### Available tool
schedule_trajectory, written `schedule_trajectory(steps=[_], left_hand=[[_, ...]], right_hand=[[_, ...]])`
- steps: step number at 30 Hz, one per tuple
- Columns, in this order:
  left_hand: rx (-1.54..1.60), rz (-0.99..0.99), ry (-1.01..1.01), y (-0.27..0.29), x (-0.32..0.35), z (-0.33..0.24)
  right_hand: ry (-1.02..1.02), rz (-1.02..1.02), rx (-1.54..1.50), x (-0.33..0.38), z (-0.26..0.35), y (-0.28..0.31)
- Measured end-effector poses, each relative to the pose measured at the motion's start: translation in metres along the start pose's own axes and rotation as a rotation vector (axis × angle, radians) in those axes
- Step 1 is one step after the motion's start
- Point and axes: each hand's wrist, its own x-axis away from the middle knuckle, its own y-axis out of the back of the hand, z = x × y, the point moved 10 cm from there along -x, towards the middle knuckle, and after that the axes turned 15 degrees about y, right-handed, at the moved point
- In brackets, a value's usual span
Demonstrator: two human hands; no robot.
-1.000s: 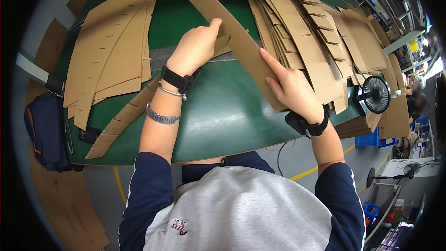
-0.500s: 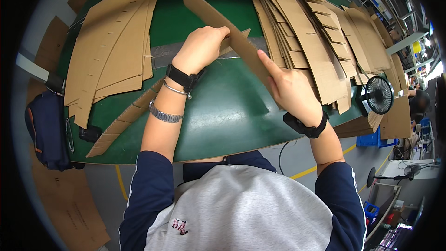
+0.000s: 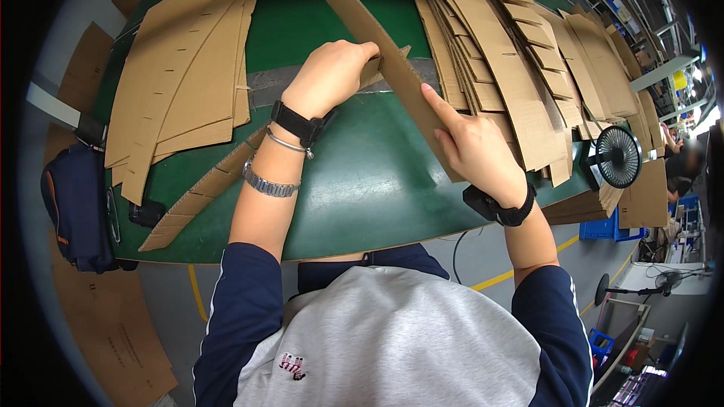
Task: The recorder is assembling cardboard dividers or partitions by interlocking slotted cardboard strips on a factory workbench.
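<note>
A long plain cardboard strip (image 3: 400,79) stands on edge, slanting from the far middle of the table toward my right hand (image 3: 483,151). My right index finger lies along its edge and the thumb rests on its face; the other fingers are partly hidden. My left hand (image 3: 332,75) is closed at the place where this strip meets a slotted cardboard strip (image 3: 204,192). That second strip runs from the near left, under my left forearm, and a short end of it shows beyond the plain strip. My left fingertips and the joint are partly hidden.
Flat slit cardboard sheets (image 3: 177,68) lie in a stack on the green table (image 3: 362,181) at left. Several stacks of cardboard strips (image 3: 498,68) cover the right side, beside a small black fan (image 3: 617,157). A dark blue bag (image 3: 75,207) hangs at the left edge.
The plain strip's far end has swung a little to the right and away. My right thumb now shows against its face, apart from the index finger. My left hand has shifted slightly right.
</note>
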Motion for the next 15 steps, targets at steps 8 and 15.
schedule_trajectory(steps=[8,15], left_hand=[[-0.008,0.090,0.045,-0.0036,-0.0010,-0.0009],[-0.012,-0.015,-0.007,0.0018,0.0006,-0.0051]], right_hand=[[-0.002,0.034,-0.019,0.0000,0.0020,-0.0035],[0.034,-0.016,-0.086,-0.0017,-0.0009,-0.0039]])
